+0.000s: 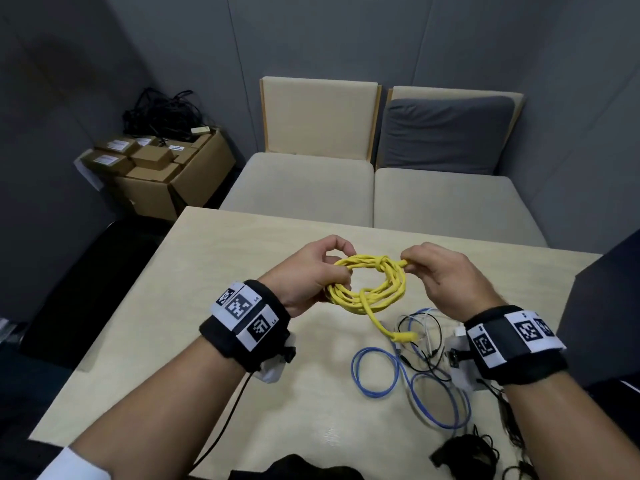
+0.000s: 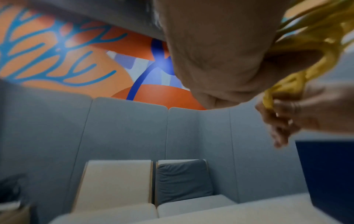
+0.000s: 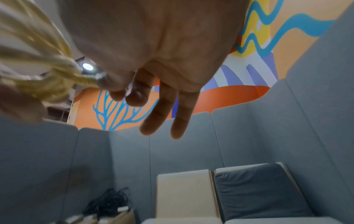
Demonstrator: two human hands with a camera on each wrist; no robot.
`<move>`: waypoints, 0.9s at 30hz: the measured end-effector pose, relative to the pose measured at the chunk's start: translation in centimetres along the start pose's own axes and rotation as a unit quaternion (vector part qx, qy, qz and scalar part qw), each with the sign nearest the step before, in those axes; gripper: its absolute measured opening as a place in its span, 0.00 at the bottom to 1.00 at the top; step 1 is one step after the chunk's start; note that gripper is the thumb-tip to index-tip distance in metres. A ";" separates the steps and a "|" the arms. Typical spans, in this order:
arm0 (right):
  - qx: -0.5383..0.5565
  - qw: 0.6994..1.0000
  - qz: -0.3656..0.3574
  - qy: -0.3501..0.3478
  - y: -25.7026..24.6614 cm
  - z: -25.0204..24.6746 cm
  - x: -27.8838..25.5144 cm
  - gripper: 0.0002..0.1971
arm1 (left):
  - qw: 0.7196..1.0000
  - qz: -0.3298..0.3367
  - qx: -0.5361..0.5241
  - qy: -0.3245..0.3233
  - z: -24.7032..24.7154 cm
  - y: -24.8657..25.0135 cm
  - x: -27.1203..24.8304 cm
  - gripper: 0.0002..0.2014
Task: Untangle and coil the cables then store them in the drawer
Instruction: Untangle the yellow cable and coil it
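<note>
walls: grey padded panels (image 1: 346, 32) | seating: two beige seats (image 1: 298, 188) | mural (image 2: 57, 50): orange-blue

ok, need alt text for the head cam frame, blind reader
Two hands hold a coiled yellow cable above a light wood table: left hand grips one side, right hand pinches the other. Loose blue cable and thinner wires lie on the table below; beige seats behind.

A: Any readable text? Left wristband (image 1: 244, 315) tags?

B: Square black-and-white code markers only, with a tiny mark beside two of them (maybe "L4", too small to be sure).

A: Right wristband (image 1: 515, 336)?

B: Same kind of markers, nothing legible.

A: Cardboard boxes (image 1: 138, 157)?

B: White labels on top with print, too blurred to read.
</note>
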State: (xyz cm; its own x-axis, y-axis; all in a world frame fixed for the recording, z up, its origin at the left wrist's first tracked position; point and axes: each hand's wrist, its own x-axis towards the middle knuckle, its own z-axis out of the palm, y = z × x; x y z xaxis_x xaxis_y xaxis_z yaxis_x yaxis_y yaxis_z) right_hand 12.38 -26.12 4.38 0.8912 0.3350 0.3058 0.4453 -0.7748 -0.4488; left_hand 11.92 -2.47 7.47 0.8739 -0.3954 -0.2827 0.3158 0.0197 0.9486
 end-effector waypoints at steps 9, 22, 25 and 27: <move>0.455 0.867 0.205 0.015 -3.2 0.1 0.5 0.12 | 0.980 0.049 0.165 0.095 2.8 -1.8 1.6 0.14; 0.557 0.784 0.273 -0.012 -3.4 0.8 -0.5 0.25 | 0.974 0.112 0.062 0.185 2.7 -1.6 2.6 0.13; 0.523 0.810 0.267 -0.006 -2.6 0.9 -1.1 0.33 | 0.976 0.098 0.036 0.190 2.7 -2.3 2.6 0.14; 0.435 0.858 0.272 0.015 -2.3 0.8 -1.4 0.31 | 0.976 0.097 0.024 0.195 2.7 -2.7 2.6 0.16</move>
State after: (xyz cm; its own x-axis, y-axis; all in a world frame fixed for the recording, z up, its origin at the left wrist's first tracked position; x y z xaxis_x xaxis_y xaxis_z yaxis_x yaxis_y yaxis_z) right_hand 10.14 -24.35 4.30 0.9910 0.0271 -0.1313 -0.1275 -0.1135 -0.9853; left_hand 12.37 -6.06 4.59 0.9925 -0.0082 -0.1216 0.1217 0.0118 0.9925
